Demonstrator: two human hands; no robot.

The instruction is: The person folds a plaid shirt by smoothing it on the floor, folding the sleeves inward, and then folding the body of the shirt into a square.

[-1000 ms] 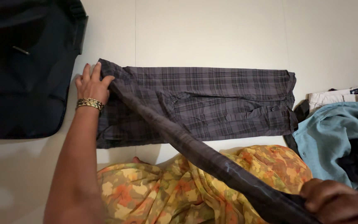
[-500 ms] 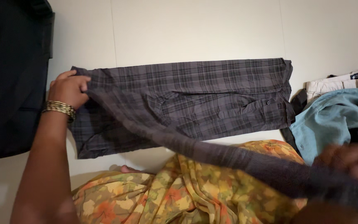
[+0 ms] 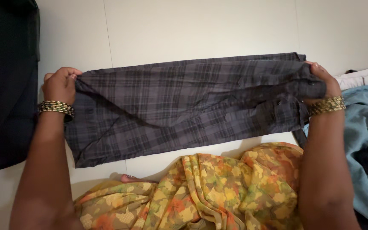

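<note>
We fold the plaid trousers [image 3: 184,102]: left hand [image 3: 60,85] and right hand [image 3: 322,83] fingers pinch opposite ends (both clamped); next, smoothing flat.

Grey plaid trousers [image 3: 184,106]: thin woven cloth, matt, lightly creased. Floor [image 3: 201,30]: smooth pale tile, faint sheen. Bangles [image 3: 56,107] on both wrists: shiny gold-tone metal. Floral garment [image 3: 201,191]: light, soft fabric w/ slight sheen. Black bag [image 3: 5,85]: matt synthetic cloth. Teal shirt [image 3: 365,115]: soft matt cotton-like cloth.
</note>
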